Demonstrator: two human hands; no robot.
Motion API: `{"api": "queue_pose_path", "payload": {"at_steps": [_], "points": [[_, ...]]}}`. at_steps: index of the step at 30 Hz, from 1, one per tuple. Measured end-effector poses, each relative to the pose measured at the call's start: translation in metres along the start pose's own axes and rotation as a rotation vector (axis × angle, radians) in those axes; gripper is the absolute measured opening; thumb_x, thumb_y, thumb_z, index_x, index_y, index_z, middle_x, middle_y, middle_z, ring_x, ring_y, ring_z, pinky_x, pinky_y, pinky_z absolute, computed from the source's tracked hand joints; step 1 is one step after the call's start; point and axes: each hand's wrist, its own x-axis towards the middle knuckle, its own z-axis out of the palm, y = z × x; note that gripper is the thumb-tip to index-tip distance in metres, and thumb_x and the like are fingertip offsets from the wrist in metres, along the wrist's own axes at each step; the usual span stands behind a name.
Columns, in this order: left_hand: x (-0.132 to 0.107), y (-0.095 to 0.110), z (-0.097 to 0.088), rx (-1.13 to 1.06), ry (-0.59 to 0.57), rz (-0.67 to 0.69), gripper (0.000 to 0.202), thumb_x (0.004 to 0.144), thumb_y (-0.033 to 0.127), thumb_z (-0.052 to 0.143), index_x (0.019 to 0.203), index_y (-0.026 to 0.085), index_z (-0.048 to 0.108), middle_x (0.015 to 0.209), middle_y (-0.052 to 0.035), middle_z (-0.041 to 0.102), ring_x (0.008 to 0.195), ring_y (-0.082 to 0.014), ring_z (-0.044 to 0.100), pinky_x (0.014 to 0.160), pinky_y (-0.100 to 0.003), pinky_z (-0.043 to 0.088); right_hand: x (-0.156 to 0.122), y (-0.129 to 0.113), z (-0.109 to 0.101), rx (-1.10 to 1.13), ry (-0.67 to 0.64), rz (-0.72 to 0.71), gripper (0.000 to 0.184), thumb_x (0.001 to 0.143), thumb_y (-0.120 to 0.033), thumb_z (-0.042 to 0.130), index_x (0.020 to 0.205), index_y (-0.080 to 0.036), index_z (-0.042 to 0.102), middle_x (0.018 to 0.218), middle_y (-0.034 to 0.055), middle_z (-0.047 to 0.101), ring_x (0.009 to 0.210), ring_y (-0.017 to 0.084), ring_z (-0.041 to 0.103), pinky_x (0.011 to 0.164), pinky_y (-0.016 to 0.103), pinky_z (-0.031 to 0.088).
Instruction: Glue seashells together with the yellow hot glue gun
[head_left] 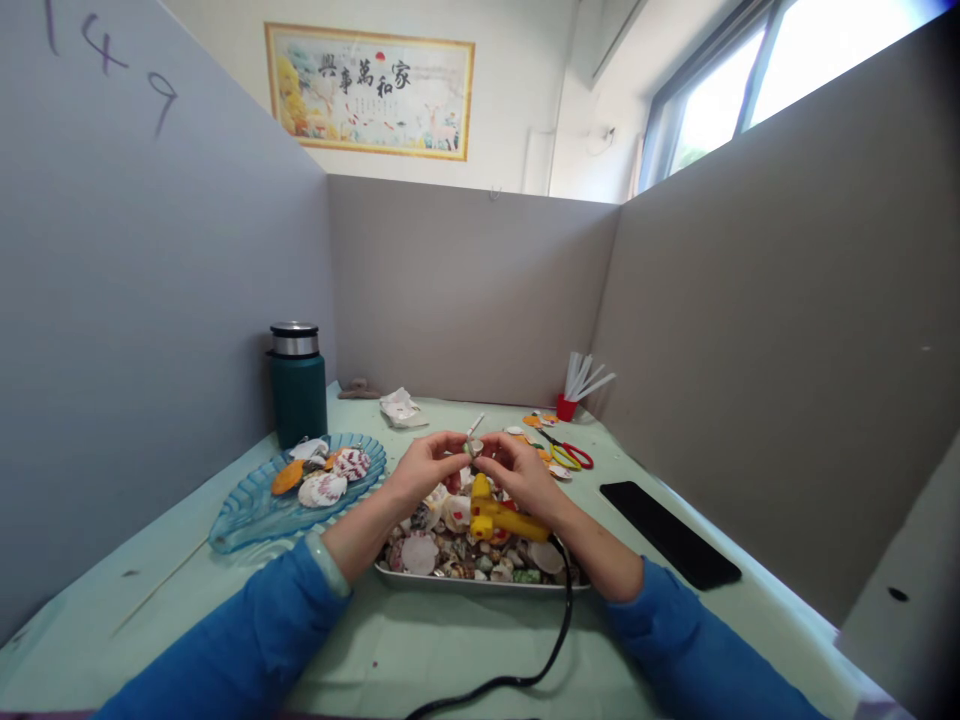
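My left hand [422, 468] and my right hand [521, 473] meet above a metal tray [480, 582] filled with several seashells. Both pinch a small shell piece [473, 449] between their fingertips, with a short white stick [475, 426] poking up from it. A yellow glue gun [504, 519] lies across the shells just below my right hand. Its black cord [551, 650] runs off the tray toward me. Both forearms wear blue sleeves.
A blue glass leaf-shaped dish [259, 510] with a few shells lies at the left, a teal flask [297, 383] behind it. Scissors [568, 455], a red cup of white sticks [571, 398], crumpled paper [400, 408] and a black phone [669, 533] lie around. Grey partitions wall three sides.
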Motion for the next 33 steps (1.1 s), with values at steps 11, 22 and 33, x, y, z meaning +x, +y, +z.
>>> {"api": "queue_pose_path", "payload": {"at_steps": [11,22,33], "points": [[0.0011,-0.0040,-0.0017,0.050,-0.005,-0.022,0.038,0.069,0.036,0.067,0.096,0.011,0.061,0.052,0.0032,0.055,0.044,-0.0074,0.048,0.049,-0.021,0.037,0.0009,-0.0055,-0.0054,-0.151,0.007,-0.162,0.031,0.085,-0.033,0.053,0.113,-0.023,0.058,0.094,0.0056,0.056,0.079,0.014,0.053,0.065,0.025,0.044],[0.0010,-0.0043,-0.0035,-0.010,-0.038,-0.038,0.038,0.069,0.038,0.068,0.098,0.013,0.064,0.057,0.0015,0.055,0.047,-0.0070,0.046,0.048,-0.020,0.037,0.0014,0.0012,-0.0030,-0.060,0.000,-0.093,0.032,0.085,-0.039,0.051,0.111,-0.020,0.057,0.086,0.0030,0.056,0.067,0.011,0.049,0.059,0.023,0.041],[0.0014,-0.0065,-0.0051,-0.072,-0.031,-0.021,0.038,0.068,0.036,0.070,0.098,0.014,0.063,0.066,0.0007,0.058,0.048,-0.0061,0.049,0.048,-0.021,0.038,0.0018,0.0026,-0.0026,0.036,-0.008,-0.051,0.033,0.082,-0.038,0.055,0.109,-0.020,0.056,0.082,0.0016,0.054,0.065,0.010,0.049,0.058,0.022,0.040]]}}
